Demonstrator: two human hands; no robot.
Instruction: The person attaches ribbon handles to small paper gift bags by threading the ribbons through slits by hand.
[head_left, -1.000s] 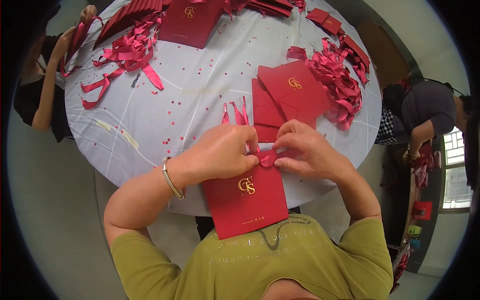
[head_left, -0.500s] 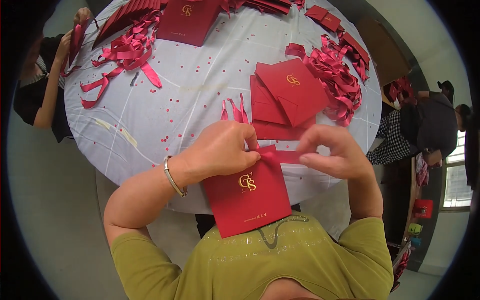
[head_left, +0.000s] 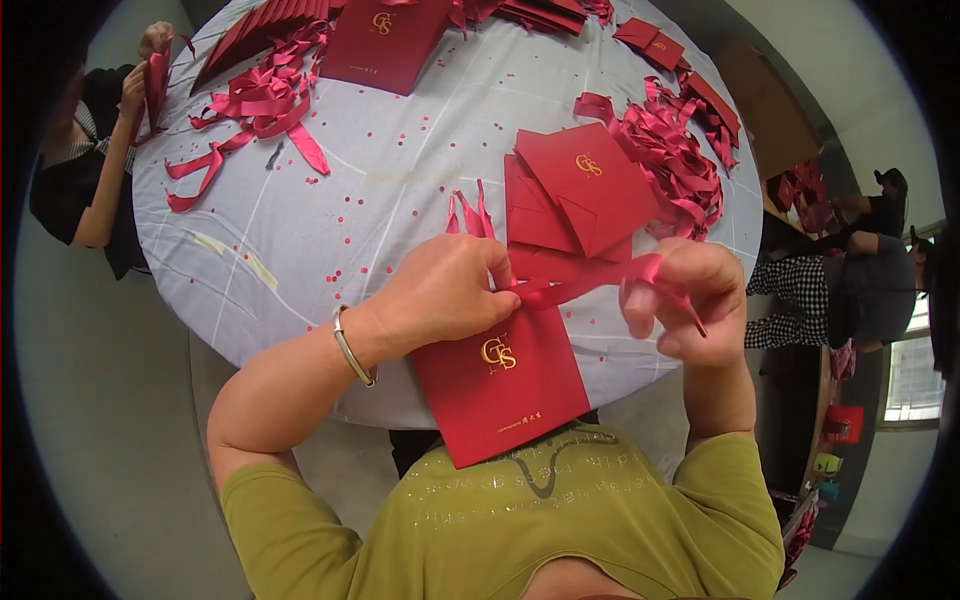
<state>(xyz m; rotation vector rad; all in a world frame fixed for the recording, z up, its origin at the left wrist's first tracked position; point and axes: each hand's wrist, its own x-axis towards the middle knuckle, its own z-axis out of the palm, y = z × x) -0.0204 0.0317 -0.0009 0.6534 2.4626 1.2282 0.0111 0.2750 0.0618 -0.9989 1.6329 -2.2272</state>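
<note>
A red paper gift bag (head_left: 500,400) with gold lettering lies flat at the table's near edge, its lower end against my green shirt. My left hand (head_left: 445,290) pinches a red ribbon (head_left: 580,283) at the bag's upper edge. More ribbon ends (head_left: 468,215) stick out beyond that hand. The ribbon runs rightward to my right hand (head_left: 700,295), whose fingers are closed on it, with a loose tail hanging past them. Whether the ribbon passes through a hole is hidden by my left fingers.
Flat red bags (head_left: 600,190) lie stacked just beyond my hands, beside a heap of ribbons (head_left: 680,165). Another ribbon pile (head_left: 265,100) and a larger red bag (head_left: 380,45) are farther off. A person (head_left: 90,170) handles red material at the left; other people are at the right.
My right hand has taken hold of the ribbon and lifted it off the table, drawing it up to the right. My left hand stays at the bag's upper edge.
</note>
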